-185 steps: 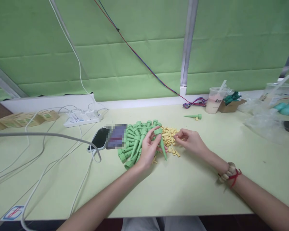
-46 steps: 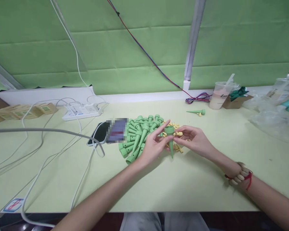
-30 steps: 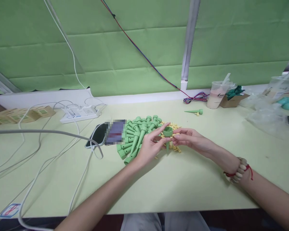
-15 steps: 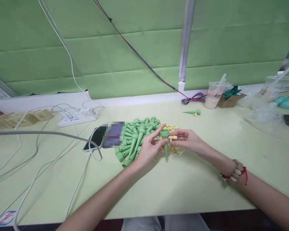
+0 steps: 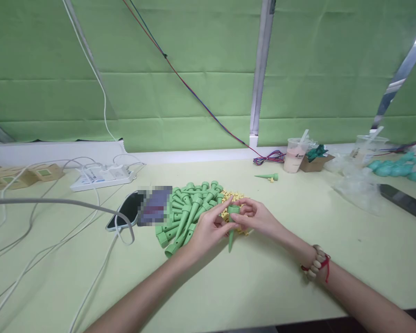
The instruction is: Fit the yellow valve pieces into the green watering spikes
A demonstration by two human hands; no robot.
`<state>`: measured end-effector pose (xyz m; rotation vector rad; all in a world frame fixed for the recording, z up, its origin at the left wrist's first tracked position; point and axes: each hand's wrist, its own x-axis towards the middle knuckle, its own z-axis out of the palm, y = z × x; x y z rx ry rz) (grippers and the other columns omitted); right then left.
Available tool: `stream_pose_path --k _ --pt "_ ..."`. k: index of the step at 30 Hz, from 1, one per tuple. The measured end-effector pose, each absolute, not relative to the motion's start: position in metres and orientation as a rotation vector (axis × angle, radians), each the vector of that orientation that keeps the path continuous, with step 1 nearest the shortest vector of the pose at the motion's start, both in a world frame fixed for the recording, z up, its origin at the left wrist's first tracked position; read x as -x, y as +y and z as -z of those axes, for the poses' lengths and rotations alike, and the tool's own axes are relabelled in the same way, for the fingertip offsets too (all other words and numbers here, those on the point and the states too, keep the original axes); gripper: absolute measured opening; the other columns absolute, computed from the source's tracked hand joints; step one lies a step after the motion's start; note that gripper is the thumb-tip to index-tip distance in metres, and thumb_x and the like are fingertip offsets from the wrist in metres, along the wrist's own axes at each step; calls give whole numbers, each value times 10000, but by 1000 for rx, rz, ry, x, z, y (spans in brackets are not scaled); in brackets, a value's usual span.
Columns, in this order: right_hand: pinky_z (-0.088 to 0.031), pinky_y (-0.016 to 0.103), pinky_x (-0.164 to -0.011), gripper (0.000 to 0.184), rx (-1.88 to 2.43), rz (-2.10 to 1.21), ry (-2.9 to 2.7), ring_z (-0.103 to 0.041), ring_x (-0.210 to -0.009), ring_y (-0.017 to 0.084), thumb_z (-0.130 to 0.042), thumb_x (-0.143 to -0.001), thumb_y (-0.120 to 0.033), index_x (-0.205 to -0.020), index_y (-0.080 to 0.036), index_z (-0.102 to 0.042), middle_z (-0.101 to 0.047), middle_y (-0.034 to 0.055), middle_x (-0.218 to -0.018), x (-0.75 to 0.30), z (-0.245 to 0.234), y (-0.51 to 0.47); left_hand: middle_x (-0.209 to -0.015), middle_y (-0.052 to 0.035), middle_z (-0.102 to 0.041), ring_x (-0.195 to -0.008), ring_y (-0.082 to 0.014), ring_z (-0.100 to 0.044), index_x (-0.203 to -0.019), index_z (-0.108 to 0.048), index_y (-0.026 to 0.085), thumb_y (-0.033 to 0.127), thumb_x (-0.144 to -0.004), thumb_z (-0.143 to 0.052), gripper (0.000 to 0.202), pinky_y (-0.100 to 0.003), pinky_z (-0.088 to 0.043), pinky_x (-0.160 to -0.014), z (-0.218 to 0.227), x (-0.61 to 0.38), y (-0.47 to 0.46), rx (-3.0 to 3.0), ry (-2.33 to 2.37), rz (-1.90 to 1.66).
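Note:
Between my two hands a green plant watering spike (image 5: 233, 209) stands upright, cap up and point down. My left hand (image 5: 211, 228) is closed on its shaft from the left, with the index finger stretched out. My right hand (image 5: 258, 216) pinches the spike near the cap, thumb in front and fingers curled behind. Any yellow valve there is hidden by the fingers. Just left lies a pile of green spikes (image 5: 193, 209). Small yellow valves (image 5: 228, 194) lie heaped behind my hands, partly covered by them.
A single spike with a yellow piece (image 5: 267, 176) lies farther back. Phones (image 5: 129, 210) and loose white cables sit left, near a power strip (image 5: 104, 176). A drink cup (image 5: 294, 156), small box (image 5: 315, 162), plastic bags (image 5: 357, 187) and dark phone (image 5: 405, 202) are right.
The yellow valve seen in my right fingers is now out of sight. My right hand has closed in on the spike, its thumb now over the upper shaft. The camera view has shifted.

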<state>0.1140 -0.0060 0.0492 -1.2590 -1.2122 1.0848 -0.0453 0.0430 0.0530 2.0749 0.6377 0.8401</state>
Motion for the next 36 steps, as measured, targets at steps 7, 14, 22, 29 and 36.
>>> stream_pose_path --k 7,14,22,29,36 --pt "-544 230 -521 314 1217 -730 -778 -596 -699 141 -622 -679 -445 -821 -170 -570 -590 11 -748 -146 -60 6 -1226 -87 -556 -583 -75 -586 -1288 -459 229 358 -875 -441 433 -221 -487 -561 -52 52 48 -2781 651 -1024" --pt "-478 176 -401 440 1484 -474 -522 -599 -697 153 -676 -636 -407 -994 -186 -545 -633 31 -744 -210 -34 26 -1007 -63 -635 -797 -165 -602 -994 -652 200 290 -870 -435 266 -240 -416 -513 -52 53 58 -3106 1098 -963" --pt "-385 144 -324 496 1588 -372 -440 -500 -450 72 -731 -607 -390 -1019 -151 -594 -635 15 -668 -230 -17 28 -955 -82 -613 -865 -204 -555 -957 -660 189 344 -866 -442 283 -254 -398 -512 -57 58 63 -3029 1310 -969" --pt "-592 237 -641 367 1262 -600 -352 -656 -713 143 -748 -603 -203 -918 -161 -565 -637 25 -739 -232 -11 30 -849 -80 -614 -815 -206 -557 -875 -674 186 332 -839 -493 236 -248 -347 -473 -55 57 61 -3031 1242 -994" --pt "-570 248 -776 286 1173 -750 -429 -651 -852 153 -675 -618 -114 -868 -167 -548 -654 54 -864 -236 -13 33 -806 -51 -636 -712 -139 -567 -818 -692 194 302 -863 -458 262 -209 -281 -428 -60 51 48 -2984 890 -1005"
